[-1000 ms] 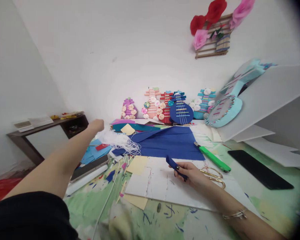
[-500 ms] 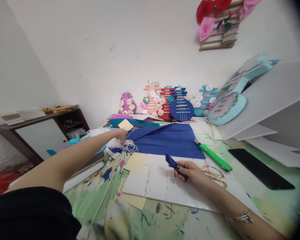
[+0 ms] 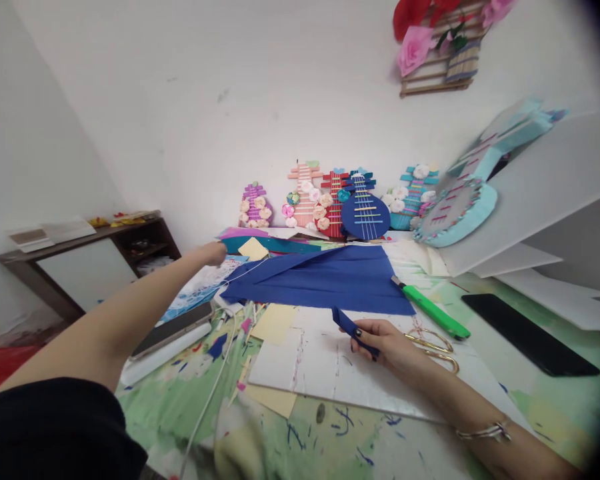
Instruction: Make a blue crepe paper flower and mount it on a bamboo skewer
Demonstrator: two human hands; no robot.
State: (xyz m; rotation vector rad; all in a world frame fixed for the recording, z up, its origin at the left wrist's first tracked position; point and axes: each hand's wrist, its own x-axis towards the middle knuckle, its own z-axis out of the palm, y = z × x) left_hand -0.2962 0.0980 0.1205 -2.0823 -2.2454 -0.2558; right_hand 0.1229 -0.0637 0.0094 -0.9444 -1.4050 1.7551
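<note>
My right hand (image 3: 383, 341) pinches a small rolled piece of blue paper (image 3: 347, 323) above a white board (image 3: 320, 360). Farther off to the left, my left hand (image 3: 213, 253) is closed; what its fingers hold, if anything, is hidden. A thin white string (image 3: 247, 271) runs across the left end of a large creased blue sheet (image 3: 330, 277). Close to my right hand lie gold-handled scissors (image 3: 433, 341), partly covered by it, and a green utility knife (image 3: 437, 313). A yellow paper square (image 3: 253, 249) is to the right of my left hand.
Several decorated paper lutes, one of them blue (image 3: 365, 217), lean against the wall. On the right are a black slab (image 3: 530, 337) and large white boards (image 3: 540, 220). A phone (image 3: 173, 330) lies at the left, near a dark cabinet (image 3: 87, 267). Scraps litter the green tablecloth (image 3: 260, 433).
My left hand has moved left and slightly away, off the blue sheet's end. The tangle of white string there is gone from view, leaving one strand. My right hand keeps the rolled blue paper.
</note>
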